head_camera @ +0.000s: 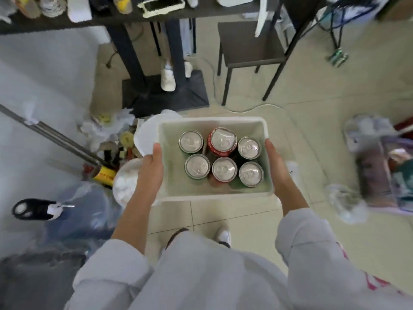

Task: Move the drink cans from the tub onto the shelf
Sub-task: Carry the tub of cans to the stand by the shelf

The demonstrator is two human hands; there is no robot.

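I hold a white rectangular tub (214, 122) in the air above the tiled floor. My left hand (152, 168) grips its left wall and my right hand (278, 168) grips its right wall. Several drink cans stand upright inside in two rows, silver tops up. A red can (223, 140) stands at the back middle and sits higher than the others. A green can (191, 142) is at the back left. No shelf can be told apart in this view.
A dark table (116, 16) with clutter runs along the top, its black base (165, 92) on the floor below. A dark stool (250, 45) stands at the upper right. Rubbish and a blue water jug (82, 211) lie left; bags (380, 166) lie right.
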